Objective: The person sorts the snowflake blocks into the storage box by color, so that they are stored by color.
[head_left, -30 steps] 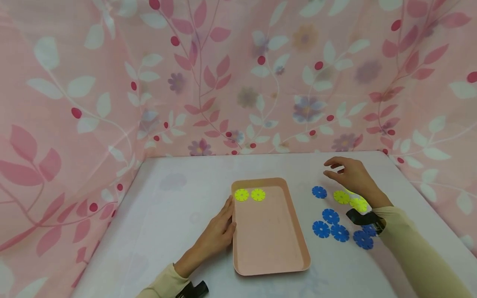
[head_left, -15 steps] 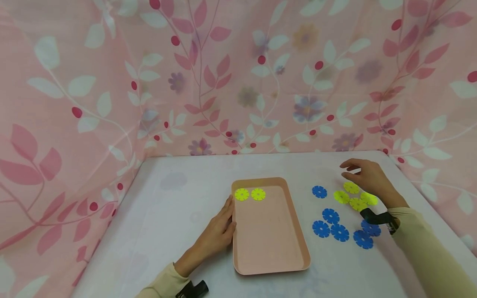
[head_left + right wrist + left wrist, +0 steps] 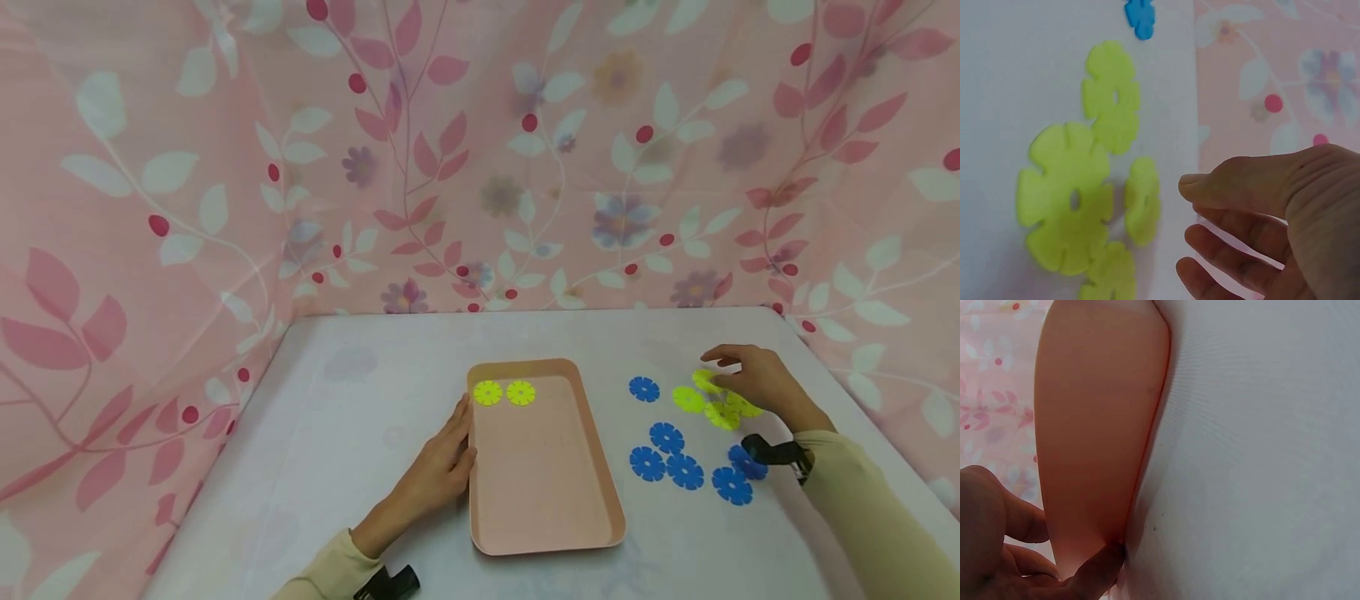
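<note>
A pink tray (image 3: 546, 508) lies on the white table, with two yellow flower discs (image 3: 504, 392) at its far end. My left hand (image 3: 459, 433) rests with straight fingers against the tray's left rim (image 3: 1138, 487); the thumb (image 3: 1100, 565) touches that rim. To the right of the tray lie several yellow discs (image 3: 687, 399) and several blue discs (image 3: 666, 437). My right hand (image 3: 722, 372) hovers low over the yellow discs (image 3: 1069, 200), thumb and fingers (image 3: 1210, 275) apart, holding nothing. One small yellow disc (image 3: 1142, 200) lies just beside the fingertips.
Pink floral cloth (image 3: 480, 167) walls in the table at the back and both sides. One blue disc (image 3: 644, 388) lies apart, between the tray and the yellow ones. Bare white table (image 3: 352, 417) stretches left of the tray.
My right hand has moved right and down, from above the table beside the blue disc to just over the yellow discs. The left hand and tray have stayed put.
</note>
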